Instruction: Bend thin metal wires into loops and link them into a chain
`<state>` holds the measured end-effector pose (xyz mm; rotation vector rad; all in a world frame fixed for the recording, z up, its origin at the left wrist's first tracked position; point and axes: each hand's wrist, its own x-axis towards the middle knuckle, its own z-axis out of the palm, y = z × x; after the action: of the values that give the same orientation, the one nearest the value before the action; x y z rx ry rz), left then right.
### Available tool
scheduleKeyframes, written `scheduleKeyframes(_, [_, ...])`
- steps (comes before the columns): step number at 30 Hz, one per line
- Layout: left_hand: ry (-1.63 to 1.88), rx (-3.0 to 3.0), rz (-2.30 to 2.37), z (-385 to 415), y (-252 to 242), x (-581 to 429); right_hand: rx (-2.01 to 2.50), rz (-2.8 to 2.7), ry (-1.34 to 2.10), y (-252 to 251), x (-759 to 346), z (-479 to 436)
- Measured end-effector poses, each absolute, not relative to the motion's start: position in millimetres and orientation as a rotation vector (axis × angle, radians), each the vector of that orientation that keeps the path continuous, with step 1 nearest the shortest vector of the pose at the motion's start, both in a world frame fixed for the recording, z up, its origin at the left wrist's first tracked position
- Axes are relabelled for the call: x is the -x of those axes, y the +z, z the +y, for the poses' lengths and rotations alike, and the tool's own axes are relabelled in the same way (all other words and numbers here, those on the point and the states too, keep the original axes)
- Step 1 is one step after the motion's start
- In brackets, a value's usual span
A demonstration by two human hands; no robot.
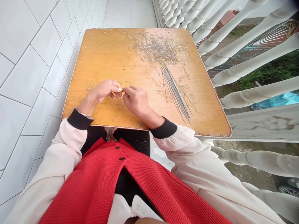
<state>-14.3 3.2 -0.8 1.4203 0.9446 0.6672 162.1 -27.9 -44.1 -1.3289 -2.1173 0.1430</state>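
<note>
Pinching what seems a thin pale looped wire [126, 81] over the near left of the orange wooden table [100, 59], the left hand [106, 90] and right hand [137, 99] could lose it if it springs.

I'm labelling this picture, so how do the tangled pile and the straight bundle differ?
The tangled pile is curled and loose; the straight bundle lies nearly parallel. The tangled pile spreads wide; the straight bundle is narrow. Both are thin, greyish strands on the table.
</note>
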Motion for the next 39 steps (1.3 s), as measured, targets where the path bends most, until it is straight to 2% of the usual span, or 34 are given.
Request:
scheduleKeyframes(3, [0.689, -1.405, 0.943, 3.8, -1.6, 16.6, 1.307, -2.069, 0.221, -44.5, -162.4, -24.4])
scheduleKeyframes(11, [0.836, -1.291, 0.926, 1.6, -4.1, 15.5, 1.240, -1.606, 0.758, -39.4, -167.7, -12.0])
scheduleKeyframes(20, [0.940, -1.247, 0.956, 0.5, -5.7, 15.0, 1.274, -1.581, 0.881, -34.8, -164.5, -14.3])
scheduleKeyframes(34, [0.869, -1.288, 0.960, -4.1, 2.8, 13.5, 1.223, -1.659, 0.673, -37.3, -160.6, -14.3])
scheduleKeyframes(39, [0.897, -1.303, 0.975, -3.4, 1.8, 15.5, 1.133, -1.440, 1.078, -34.4, -161.6, -12.2])
